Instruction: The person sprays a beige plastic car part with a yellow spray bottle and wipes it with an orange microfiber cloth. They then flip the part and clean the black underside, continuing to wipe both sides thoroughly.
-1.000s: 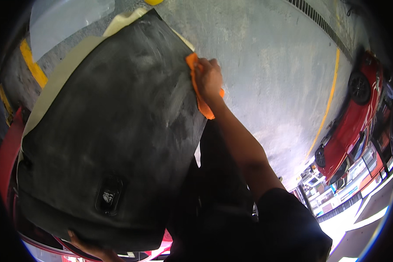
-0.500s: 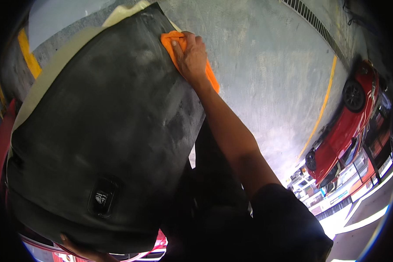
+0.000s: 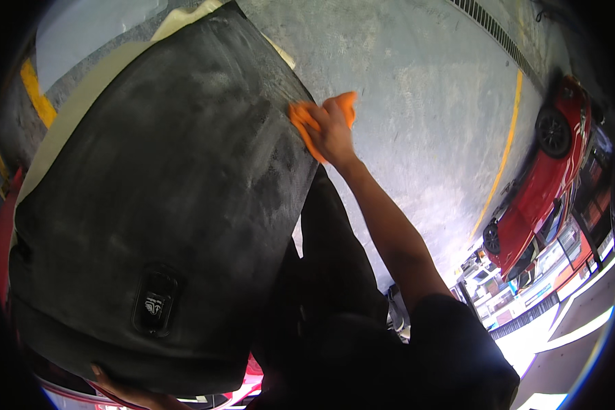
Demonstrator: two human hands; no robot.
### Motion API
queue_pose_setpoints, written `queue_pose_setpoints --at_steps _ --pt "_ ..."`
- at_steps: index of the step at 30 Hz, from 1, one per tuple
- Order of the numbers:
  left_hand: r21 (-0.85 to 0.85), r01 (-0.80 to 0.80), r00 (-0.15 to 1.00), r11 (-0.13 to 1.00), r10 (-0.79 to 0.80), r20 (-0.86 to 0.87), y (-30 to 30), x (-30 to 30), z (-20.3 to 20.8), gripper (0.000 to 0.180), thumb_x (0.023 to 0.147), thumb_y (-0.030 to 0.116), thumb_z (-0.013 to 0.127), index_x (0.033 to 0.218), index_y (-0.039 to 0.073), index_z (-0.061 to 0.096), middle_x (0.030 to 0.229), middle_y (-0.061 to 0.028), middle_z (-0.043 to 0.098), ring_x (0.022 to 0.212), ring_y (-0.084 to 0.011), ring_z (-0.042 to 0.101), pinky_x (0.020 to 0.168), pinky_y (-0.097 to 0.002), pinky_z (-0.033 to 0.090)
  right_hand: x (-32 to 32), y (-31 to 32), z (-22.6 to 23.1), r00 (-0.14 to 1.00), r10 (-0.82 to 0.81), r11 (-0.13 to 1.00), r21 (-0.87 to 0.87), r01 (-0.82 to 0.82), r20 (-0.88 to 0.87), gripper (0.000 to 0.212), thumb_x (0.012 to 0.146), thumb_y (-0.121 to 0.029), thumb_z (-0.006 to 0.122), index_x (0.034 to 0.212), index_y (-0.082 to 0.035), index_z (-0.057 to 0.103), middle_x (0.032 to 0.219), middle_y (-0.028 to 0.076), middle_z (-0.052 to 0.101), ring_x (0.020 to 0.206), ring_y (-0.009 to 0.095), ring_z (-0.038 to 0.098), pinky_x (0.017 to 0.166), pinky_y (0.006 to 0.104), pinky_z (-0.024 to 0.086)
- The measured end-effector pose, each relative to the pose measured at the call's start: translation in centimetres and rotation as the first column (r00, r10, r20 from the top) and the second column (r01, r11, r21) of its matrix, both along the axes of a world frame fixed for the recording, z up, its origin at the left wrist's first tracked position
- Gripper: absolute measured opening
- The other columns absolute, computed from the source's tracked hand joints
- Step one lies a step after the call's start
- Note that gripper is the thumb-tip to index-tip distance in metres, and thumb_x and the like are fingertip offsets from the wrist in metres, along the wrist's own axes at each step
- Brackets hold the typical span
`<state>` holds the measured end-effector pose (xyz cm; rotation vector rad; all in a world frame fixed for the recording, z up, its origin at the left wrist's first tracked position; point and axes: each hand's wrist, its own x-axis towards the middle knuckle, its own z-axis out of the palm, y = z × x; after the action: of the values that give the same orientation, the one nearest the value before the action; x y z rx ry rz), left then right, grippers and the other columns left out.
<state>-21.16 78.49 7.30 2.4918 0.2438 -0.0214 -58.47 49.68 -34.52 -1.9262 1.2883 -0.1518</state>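
A large dark carpeted panel (image 3: 171, 157), its surface marked with pale dusty smears, fills the left half of the view. Near its lower end sits a black recessed handle (image 3: 156, 303). Bunched in my right hand (image 3: 333, 131) is an orange cloth (image 3: 307, 137), pressed against the panel's right edge; part of it sticks out beyond my fingers. My left hand (image 3: 126, 392) grips the panel's bottom edge, with most of its fingers hidden underneath. A pale cream backing (image 3: 82, 109) shows along the panel's left side.
Grey concrete floor (image 3: 417, 123) stretches to the right, with a yellow line (image 3: 502, 167) and a drain grate (image 3: 488, 27). At the far right stands a red car (image 3: 543, 178). Red bodywork (image 3: 253, 374) shows below the panel.
My right hand and the orange cloth have moved down and right along the panel's edge, from near its top corner. The left hand keeps its place at the bottom edge.
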Motion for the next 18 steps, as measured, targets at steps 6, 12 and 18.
queue_pose_setpoints --at_steps 6,12,18 --pt "0.181 0.037 0.998 0.983 -0.045 0.04 -1.9 -1.2 -0.9 0.057 0.103 0.045 0.055 0.138 0.001 0.061 0.134 -0.016 0.06 0.125 -0.0289 0.059 0.104 -0.0449 0.049 3.6 -1.6 2.7 0.998 0.007 0.999 -0.039 -0.01 -0.059 0.032 0.093 -0.027 0.075 0.124 -0.018 0.07 0.116 0.014 0.062 0.105 0.039 0.063 0.089 0.0477 0.056" --pt "0.122 0.011 0.997 0.993 -0.021 0.077 -3.6 -1.2 -0.8 0.056 0.101 0.043 0.059 0.135 -0.001 0.061 0.135 -0.0165 0.061 0.122 -0.0288 0.06 0.105 -0.0435 0.048 0.2 3.4 1.2 0.947 -0.311 0.936 0.146 0.32 -0.082 0.035 0.092 -0.025 0.076 0.125 -0.016 0.069 0.113 0.016 0.061 0.106 0.039 0.066 0.089 0.0479 0.056" --pt "0.1 -0.033 0.997 0.994 0.025 0.072 -4.4 -2.5 -0.3 0.058 0.1 0.042 0.06 0.14 -0.001 0.059 0.14 -0.018 0.058 0.126 -0.0298 0.058 0.108 -0.0449 0.047 1.7 8.4 7.9 0.887 -0.369 0.888 0.176 0.424 -0.277 0.034 0.096 -0.031 0.071 0.123 -0.01 0.069 0.117 0.018 0.059 0.11 0.038 0.067 0.092 0.0482 0.055"
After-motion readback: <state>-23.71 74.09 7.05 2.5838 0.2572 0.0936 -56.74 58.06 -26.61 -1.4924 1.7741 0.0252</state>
